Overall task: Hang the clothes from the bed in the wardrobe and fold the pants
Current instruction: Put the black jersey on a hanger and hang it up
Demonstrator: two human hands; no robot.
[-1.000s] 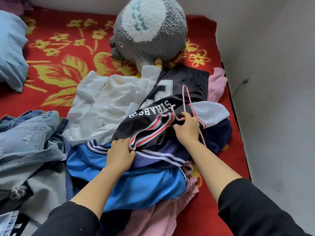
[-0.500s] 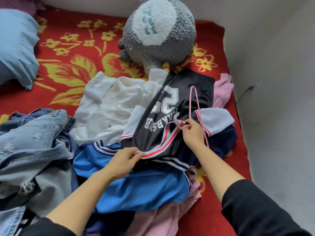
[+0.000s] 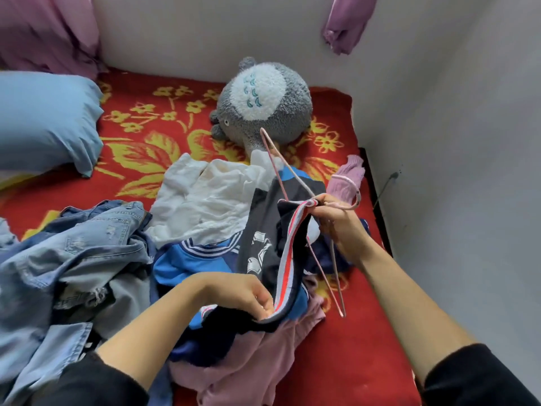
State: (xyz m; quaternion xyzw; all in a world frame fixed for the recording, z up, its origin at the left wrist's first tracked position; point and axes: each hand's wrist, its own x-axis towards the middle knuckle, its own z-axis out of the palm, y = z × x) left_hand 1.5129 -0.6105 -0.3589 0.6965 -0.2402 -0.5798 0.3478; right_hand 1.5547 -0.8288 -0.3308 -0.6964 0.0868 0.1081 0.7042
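A black jersey [image 3: 263,247] with white print and a red-and-white striped collar hangs stretched between both hands above the clothes pile. My right hand [image 3: 333,221] grips a pink wire hanger [image 3: 292,174] together with one end of the jersey's collar. My left hand [image 3: 248,294] pinches the collar's other end lower down. Under the jersey lie a blue garment [image 3: 181,262], a white shirt [image 3: 210,197] and a pink garment [image 3: 257,356]. Light blue jeans [image 3: 76,259] are heaped at the left.
A grey plush toy [image 3: 263,104] sits at the back of the red flowered bedspread [image 3: 366,347]. A blue pillow [image 3: 44,121] lies at the far left. White walls [image 3: 453,200] close in at the back and the right. A pink knit piece [image 3: 348,177] lies by the right wall.
Both hands have lifted the black jersey off the pile. The right hand raised the hanger, which now stands tilted, and the left hand drew the collar toward me.
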